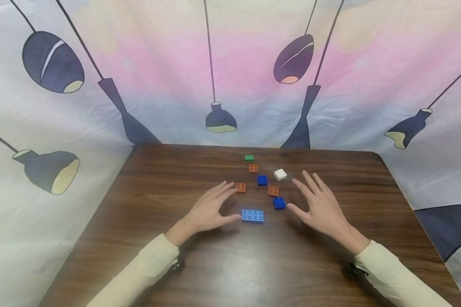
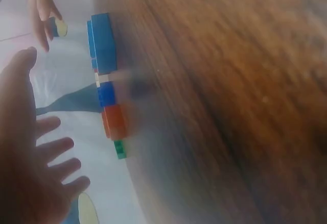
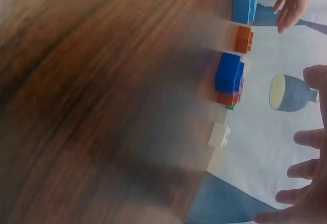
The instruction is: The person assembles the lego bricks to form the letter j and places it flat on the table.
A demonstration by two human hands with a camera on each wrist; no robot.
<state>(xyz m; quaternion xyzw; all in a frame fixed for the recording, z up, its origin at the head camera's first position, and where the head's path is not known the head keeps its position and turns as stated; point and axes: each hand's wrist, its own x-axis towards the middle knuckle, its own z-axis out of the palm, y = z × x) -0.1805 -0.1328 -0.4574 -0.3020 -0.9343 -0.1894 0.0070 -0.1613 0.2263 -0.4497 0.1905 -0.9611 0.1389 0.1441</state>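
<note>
My left hand (image 1: 208,209) hovers over the table with fingers spread, its thumb near a long light-blue toy brick (image 1: 252,216) and its fingertips near an orange brick (image 1: 240,188). On the other side my right hand (image 1: 322,207) is likewise spread and holds nothing. Its thumb points at a dark-blue brick (image 1: 278,203), and a white brick (image 1: 280,174) lies beyond its fingers. Between the hands are another orange brick (image 1: 273,191) and another dark-blue brick (image 1: 262,181). Both wrist views show the fingers apart from the bricks, including the light-blue brick (image 2: 104,43) and the white brick (image 3: 218,135).
Farther back lie a third orange brick (image 1: 253,168) and a small green brick (image 1: 249,157). The brown wooden table (image 1: 238,273) ends at a printed cloth backdrop (image 1: 169,85) with lamp pictures, which also hangs along both sides.
</note>
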